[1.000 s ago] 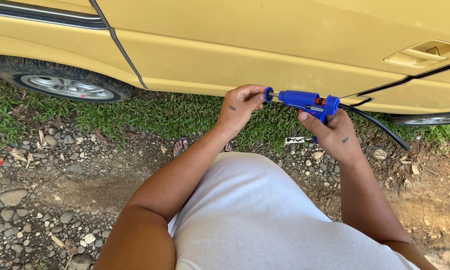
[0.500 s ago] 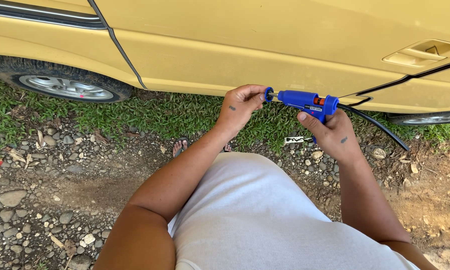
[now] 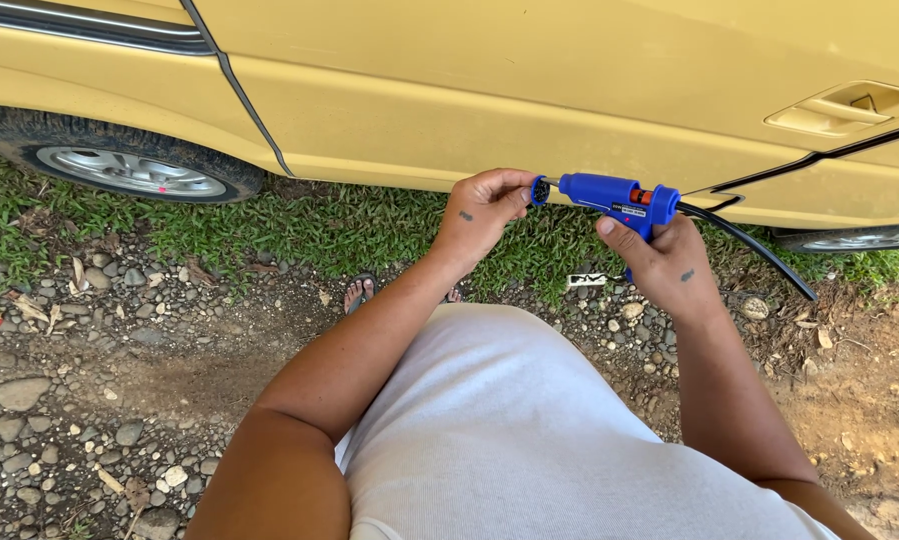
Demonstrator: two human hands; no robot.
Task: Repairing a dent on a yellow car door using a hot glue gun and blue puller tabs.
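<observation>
**Here, a blue glue gun is held in two hands beside a yellow car**

Here a blue glue gun (image 3: 614, 193) is held level in front of the yellow car (image 3: 489, 90), just below the lower edge of its door panel; its handle is wrapped by the right hand (image 3: 659, 262), whose fingers are closed firmly round the grip with the index finger laid along the body; the nozzle end, nearest the car's front wheel (image 3: 119, 168), is pinched by the left hand (image 3: 481, 212), fingertips closed narrowly on the round tip; whether anything besides the tip is held there cannot be told. A black cord (image 3: 749, 245) is seen running from the rear of the gun, away from the front wheel and down toward the ground under the car's sill. A recessed door handle (image 3: 849, 105) is set in the panel above the right hand. A strip of grass (image 3: 309, 225) lies along the foot of the car; nearer the person it gives way to gravel and stones (image 3: 79, 380). A sandalled foot (image 3: 359, 292) is seen on the gravel short of the grass, below the left hand; a white garment (image 3: 509, 440) fills the lower middle of the view.
</observation>
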